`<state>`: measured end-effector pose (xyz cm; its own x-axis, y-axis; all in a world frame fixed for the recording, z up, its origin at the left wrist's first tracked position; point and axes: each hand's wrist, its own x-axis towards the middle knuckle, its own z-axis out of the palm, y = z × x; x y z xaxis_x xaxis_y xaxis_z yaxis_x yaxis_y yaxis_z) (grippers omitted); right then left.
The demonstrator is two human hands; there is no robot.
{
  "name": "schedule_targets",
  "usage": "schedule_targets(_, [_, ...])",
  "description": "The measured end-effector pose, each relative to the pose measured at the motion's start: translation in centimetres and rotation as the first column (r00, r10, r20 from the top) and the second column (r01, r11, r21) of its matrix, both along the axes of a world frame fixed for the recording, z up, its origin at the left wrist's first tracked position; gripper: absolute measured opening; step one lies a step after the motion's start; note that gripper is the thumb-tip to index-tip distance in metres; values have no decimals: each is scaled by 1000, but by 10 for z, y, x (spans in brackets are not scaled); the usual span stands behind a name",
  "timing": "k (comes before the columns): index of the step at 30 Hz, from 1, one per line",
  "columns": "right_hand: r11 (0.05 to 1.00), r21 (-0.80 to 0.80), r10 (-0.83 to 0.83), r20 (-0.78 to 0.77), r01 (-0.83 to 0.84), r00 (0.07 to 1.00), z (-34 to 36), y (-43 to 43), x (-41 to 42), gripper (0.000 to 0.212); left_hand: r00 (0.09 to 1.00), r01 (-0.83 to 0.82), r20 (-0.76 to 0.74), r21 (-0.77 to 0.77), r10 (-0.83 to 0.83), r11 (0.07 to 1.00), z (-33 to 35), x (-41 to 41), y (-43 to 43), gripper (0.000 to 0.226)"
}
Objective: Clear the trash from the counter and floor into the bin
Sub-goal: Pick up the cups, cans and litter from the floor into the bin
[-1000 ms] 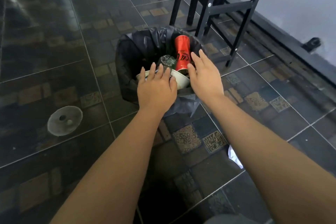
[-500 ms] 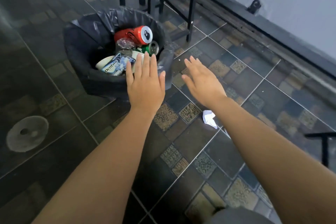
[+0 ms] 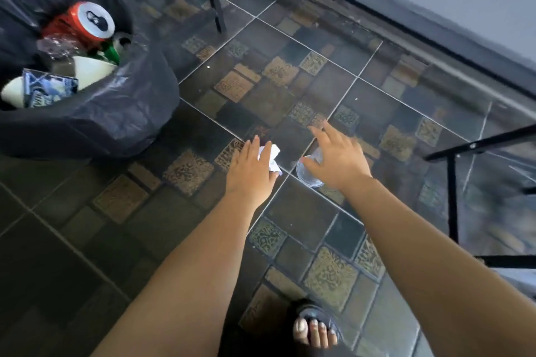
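A crumpled white paper [image 3: 272, 155] lies on the dark tiled floor. My left hand [image 3: 251, 171] is over its left side, fingers stretched out, touching or nearly touching it. Just to the right a clear plastic cup [image 3: 309, 175] lies on its side. My right hand [image 3: 339, 159] hovers over it with fingers spread, thumb at the rim, not closed on it. The bin [image 3: 116, 113], lined with a black bag, stands at the upper left. It holds a red can [image 3: 84, 23], a white bowl, a blue wrapper and other rubbish.
Black metal furniture legs [image 3: 214, 0] stand behind the bin, and another black frame [image 3: 452, 191] is at the right. A dark skirting [image 3: 406, 23] runs along the grey wall. My sandalled foot [image 3: 314, 324] is at the bottom.
Both hands left the bin's rim and dropped to the floor on its right, the left onto the paper, the right onto the cup. The view swung right, so the bin now sits upper left.
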<state>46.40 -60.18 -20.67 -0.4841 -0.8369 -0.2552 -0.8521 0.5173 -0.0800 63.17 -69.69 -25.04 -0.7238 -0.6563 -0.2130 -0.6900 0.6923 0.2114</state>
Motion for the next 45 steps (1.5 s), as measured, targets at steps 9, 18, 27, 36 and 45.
schedule_targets(9, [996, 12, -85, 222, 85, 971, -26, 17, -21, 64, 998, -31, 56, 69, 28, 997, -29, -33, -4, 58])
schedule_targets(18, [985, -122, -99, 198, 125, 975, -22, 2, -22, 69, 981, -148, -125, 6, 148, 989, -18, -24, -14, 33])
schedule_targets(27, [895, -424, -58, 201, 140, 978, 33, -54, 10, 64, 842, -256, -514, -111, 165, 960, 77, 3, -61, 22])
schedule_targets(36, [668, -741, 85, 174, 74, 981, 107, -148, 90, 58, 724, -418, -671, -242, 160, 876, 158, 79, -126, 19])
schedule_targets(45, [510, -860, 324, 154, -35, 933, 135, -231, 183, 49, 667, -675, -602, -238, 440, 698, 152, 199, -186, 24])
